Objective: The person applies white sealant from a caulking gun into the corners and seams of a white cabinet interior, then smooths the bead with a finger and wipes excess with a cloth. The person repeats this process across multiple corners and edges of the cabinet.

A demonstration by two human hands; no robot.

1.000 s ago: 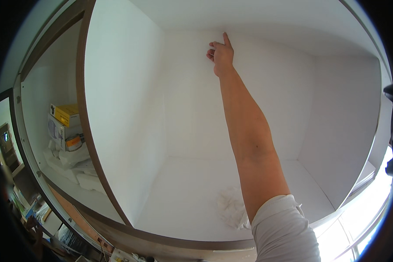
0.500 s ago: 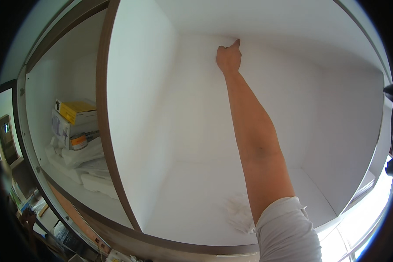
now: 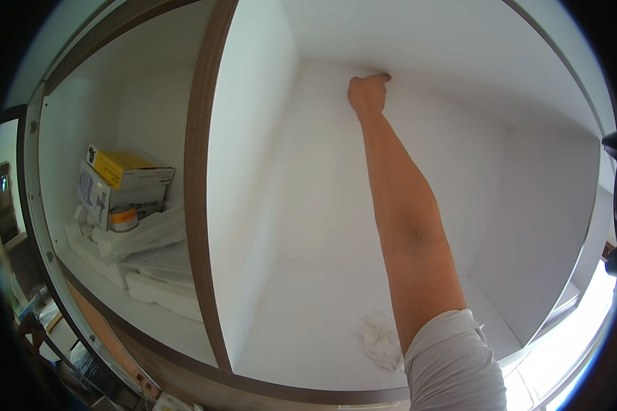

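Note:
My right arm, in a rolled light sleeve, reaches up deep into a white cabinet compartment [image 3: 363, 226]. At its end, my right hand [image 3: 368, 94] is closed near the seam where the back wall meets the cabinet's top panel. One digit sticks out to the right against that seam. The other fingers are folded out of sight, and whatever they may hold is hidden. On the compartment floor, left of my elbow, lies a crumpled whitish cloth or plastic [image 3: 380, 339]. My left hand does not show.
A brown-edged divider [image 3: 202, 171] separates a left compartment. It holds a yellow box [image 3: 127, 168] on a white box [image 3: 96, 195], an orange-labelled can [image 3: 124, 218] and white wrapped packages [image 3: 154, 236]. A grey panel [image 3: 538, 226] bounds the right side, beside a bright window.
The view has shifted, so the divider and left compartment show farther right and more fully. My right hand has moved slightly right along the top seam, its extended digit now tipped more sideways.

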